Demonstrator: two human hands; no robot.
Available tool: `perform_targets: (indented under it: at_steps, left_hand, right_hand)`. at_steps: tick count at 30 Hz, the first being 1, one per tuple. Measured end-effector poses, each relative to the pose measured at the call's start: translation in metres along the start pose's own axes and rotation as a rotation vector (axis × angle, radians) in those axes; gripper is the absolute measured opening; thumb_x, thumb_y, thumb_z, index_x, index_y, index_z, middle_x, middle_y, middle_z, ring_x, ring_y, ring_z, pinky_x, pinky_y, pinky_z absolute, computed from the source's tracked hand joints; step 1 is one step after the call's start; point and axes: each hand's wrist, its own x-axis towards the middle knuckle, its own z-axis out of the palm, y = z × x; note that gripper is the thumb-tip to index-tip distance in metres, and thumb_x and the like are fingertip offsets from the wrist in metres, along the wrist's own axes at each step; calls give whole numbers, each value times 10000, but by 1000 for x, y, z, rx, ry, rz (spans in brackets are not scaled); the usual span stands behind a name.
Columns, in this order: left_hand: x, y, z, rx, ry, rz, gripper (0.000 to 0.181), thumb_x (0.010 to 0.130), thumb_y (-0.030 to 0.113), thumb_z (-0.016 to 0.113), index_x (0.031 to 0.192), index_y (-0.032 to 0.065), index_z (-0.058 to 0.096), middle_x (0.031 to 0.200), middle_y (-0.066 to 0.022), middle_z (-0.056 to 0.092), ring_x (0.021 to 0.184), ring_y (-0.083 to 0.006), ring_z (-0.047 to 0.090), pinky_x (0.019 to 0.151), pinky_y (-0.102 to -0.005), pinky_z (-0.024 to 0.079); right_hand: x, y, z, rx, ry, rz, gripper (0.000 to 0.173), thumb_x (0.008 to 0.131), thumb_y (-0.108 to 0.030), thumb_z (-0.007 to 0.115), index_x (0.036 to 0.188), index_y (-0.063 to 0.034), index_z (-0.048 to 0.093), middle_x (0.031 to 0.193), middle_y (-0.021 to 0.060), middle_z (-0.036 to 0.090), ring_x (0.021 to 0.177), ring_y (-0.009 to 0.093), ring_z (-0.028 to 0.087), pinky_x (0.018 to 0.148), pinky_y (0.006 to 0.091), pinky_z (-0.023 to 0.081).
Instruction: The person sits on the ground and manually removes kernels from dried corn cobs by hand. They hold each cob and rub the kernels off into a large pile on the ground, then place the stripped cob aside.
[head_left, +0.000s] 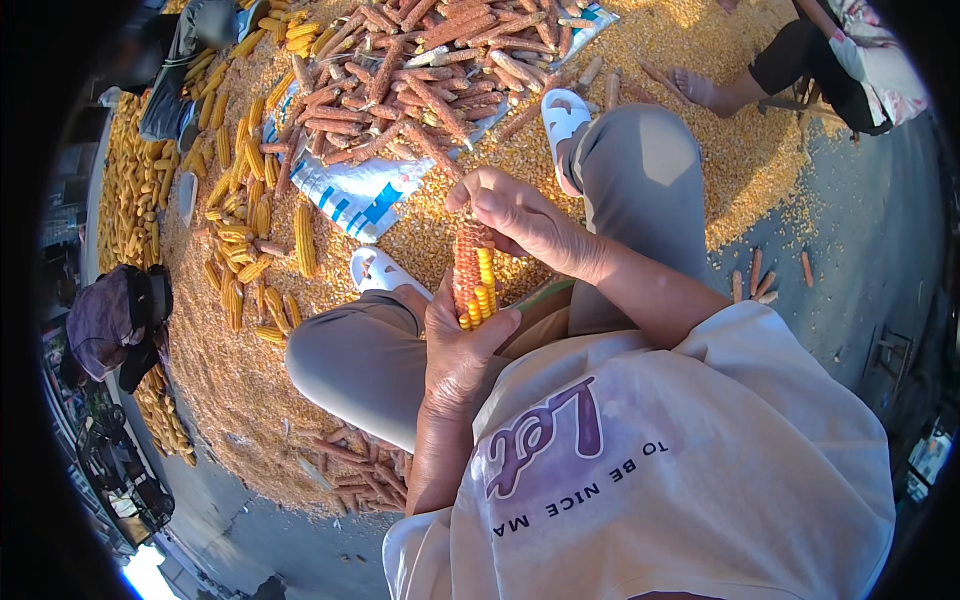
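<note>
In my left hand (469, 337) is a partly shelled ear of corn (466, 259), its thumb lying along the lower end. The ear shows bare reddish cob on one side and rows of yellow kernels on the other. My right hand (525, 217) is at the ear's upper end, with thumb and fingers bent around the tip. The fingers' undersides are partly hidden. Loose kernels (420, 217) cover the ground beneath and beyond both hands.
Bare cobs (420, 90) are heaped on a white and blue plastic sack (360, 187) ahead. Unshelled ears (244, 225) lie at left, near a pale blade-like object (187, 199). Other people sit at upper left and upper right. More cobs (360, 469) lie at lower left.
</note>
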Motion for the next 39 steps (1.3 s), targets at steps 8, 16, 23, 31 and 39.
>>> perform_targets:
  at_steps: [8,16,23,31,39]
  left_hand:
    - [-7,-3,-28,-508,-303,-355,344,663,81,638,979,23,517,681,-15,499,490,-92,434,391,-213,287]
    - [18,-20,-15,534,71,-145,627,629,276,760,1120,-19,507,953,-106,607,814,-185,587,749,-300,466]
    - [7,-20,-4,-172,-8,-372,398,741,284,728,1031,110,518,766,33,496,620,-36,448,449,-203,321]
    - [12,-58,-37,-591,-342,-380,340,799,334,677,976,112,490,670,23,472,489,-52,429,380,-183,284]
    - [5,-40,1,-128,69,-155,339,708,179,713,971,93,518,743,12,522,571,-91,482,413,-222,333]
  right_hand:
    - [-8,9,11,69,-94,167,447,925,-420,340,977,-54,591,680,-46,502,498,15,351,437,182,259]
    - [-7,46,-6,-39,-105,171,340,879,-369,559,996,-52,520,850,-1,525,790,68,492,684,229,396]
    - [-13,47,-17,20,-126,409,293,866,-364,578,905,-83,510,817,2,510,695,67,483,566,219,383]
    - [-19,40,-8,242,-224,416,258,888,-351,551,956,-103,528,705,-51,495,472,7,360,398,171,238]
    - [-22,57,1,-61,-144,319,382,824,-452,604,943,-96,537,746,-38,492,521,23,392,406,189,250]
